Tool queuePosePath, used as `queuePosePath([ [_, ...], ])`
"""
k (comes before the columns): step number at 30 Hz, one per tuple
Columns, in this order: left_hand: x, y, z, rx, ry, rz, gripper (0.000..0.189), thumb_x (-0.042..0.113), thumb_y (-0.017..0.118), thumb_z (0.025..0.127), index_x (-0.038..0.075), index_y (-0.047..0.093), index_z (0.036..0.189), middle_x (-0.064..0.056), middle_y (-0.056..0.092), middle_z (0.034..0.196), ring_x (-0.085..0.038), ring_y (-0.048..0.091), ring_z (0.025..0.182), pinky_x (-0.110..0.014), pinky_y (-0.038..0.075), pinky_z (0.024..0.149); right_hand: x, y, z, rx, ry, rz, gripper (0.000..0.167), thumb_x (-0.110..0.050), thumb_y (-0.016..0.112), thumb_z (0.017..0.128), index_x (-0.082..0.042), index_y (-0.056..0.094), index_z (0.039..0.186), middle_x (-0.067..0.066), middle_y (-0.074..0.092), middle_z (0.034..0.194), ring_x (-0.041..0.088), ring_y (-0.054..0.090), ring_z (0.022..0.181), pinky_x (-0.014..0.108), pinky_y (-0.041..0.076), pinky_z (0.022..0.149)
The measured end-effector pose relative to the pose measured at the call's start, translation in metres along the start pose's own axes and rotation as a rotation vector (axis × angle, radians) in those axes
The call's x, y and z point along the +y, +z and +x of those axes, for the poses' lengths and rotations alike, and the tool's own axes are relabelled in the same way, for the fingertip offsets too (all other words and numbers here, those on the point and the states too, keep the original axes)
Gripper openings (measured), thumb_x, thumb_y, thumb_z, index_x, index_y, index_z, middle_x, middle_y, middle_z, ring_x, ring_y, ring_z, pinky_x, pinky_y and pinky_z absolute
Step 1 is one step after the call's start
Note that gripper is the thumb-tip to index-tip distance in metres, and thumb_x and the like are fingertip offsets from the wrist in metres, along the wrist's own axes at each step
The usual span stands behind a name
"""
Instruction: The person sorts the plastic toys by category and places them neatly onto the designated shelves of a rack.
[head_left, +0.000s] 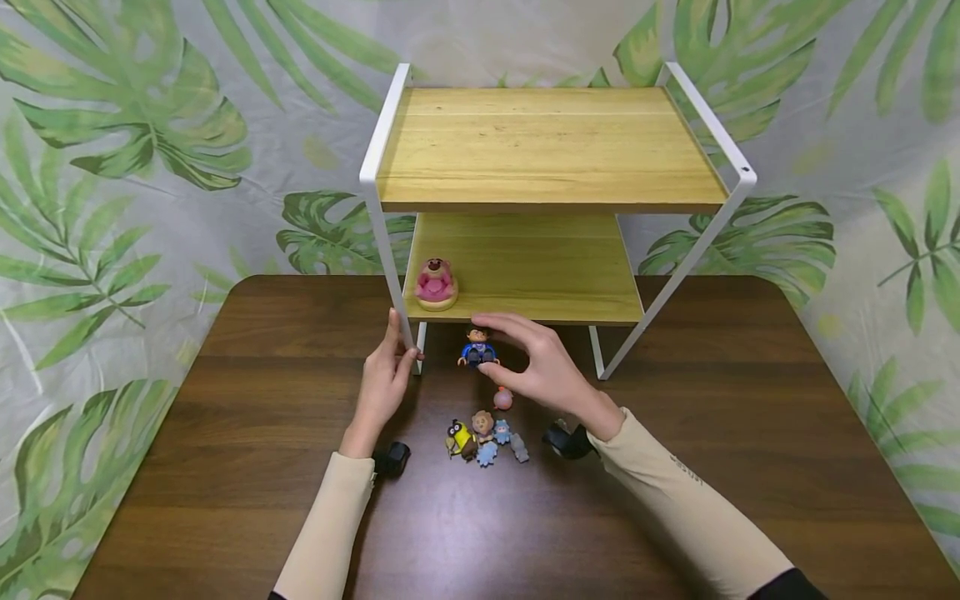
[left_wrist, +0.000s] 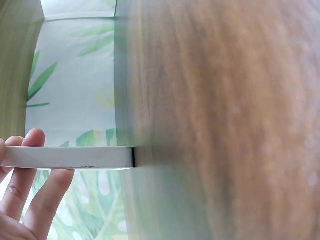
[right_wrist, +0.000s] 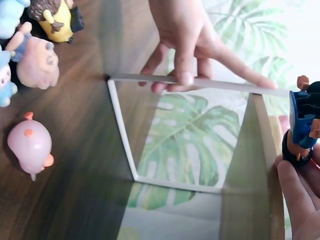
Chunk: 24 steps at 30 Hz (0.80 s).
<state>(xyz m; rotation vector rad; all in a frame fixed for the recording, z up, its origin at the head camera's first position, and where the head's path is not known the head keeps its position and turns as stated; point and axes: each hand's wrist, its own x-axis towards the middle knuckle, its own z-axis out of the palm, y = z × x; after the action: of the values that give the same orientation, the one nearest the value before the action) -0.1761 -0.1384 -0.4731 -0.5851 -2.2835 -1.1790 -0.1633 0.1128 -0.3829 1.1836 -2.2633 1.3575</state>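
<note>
My right hand [head_left: 542,367] holds a small toy figure [head_left: 477,348] with dark hair and blue clothes, just in front of the lower shelf's edge. In the right wrist view this toy figure [right_wrist: 302,120] appears at the right edge, its head between the fingers. With thumb and fingers on either side, my left hand [head_left: 384,382] grips the white front leg [left_wrist: 75,157] of the two-tier shelf. On the left end of the lower wooden board [head_left: 536,267] sits a pink bear figure [head_left: 436,285]. A round pink toy [head_left: 503,398] lies on the table below the right hand.
Several small figures lie grouped nearer me: a yellow-and-black one [head_left: 459,437], a brown-maned one [head_left: 483,423], pale blue ones [head_left: 487,454] and a grey one [head_left: 519,447]. The upper board [head_left: 551,146] overhangs the lower one between white side frames [head_left: 712,125]. All stand on a brown table [head_left: 247,467].
</note>
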Motion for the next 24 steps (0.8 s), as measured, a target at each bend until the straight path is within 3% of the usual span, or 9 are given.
queuePosePath([
  [10,-0.001,0.001,-0.001,0.012,-0.002,0.007,0.104,-0.007,0.059,0.091,0.055,-0.003,0.147,-0.016,0.059,0.079,-0.029,0.064,0.070,-0.044,0.051,0.062,-0.002,-0.006,0.012,0.026,-0.017,0.032,0.052,0.000,0.076,0.080,0.004,0.057,0.128,0.014,0.057,0.129,0.025,0.057,0.115,0.033,0.044,0.096],
  [24,-0.002,0.000,-0.002,0.008,-0.007,0.017,0.103,-0.006,0.059,0.091,0.054,-0.003,0.147,-0.015,0.058,0.079,-0.028,0.064,0.070,-0.043,0.050,0.061,0.006,-0.012,0.028,0.053,0.010,-0.049,0.052,-0.007,0.077,0.080,0.001,0.058,0.128,0.013,0.059,0.126,0.022,0.057,0.113,0.034,0.043,0.096],
])
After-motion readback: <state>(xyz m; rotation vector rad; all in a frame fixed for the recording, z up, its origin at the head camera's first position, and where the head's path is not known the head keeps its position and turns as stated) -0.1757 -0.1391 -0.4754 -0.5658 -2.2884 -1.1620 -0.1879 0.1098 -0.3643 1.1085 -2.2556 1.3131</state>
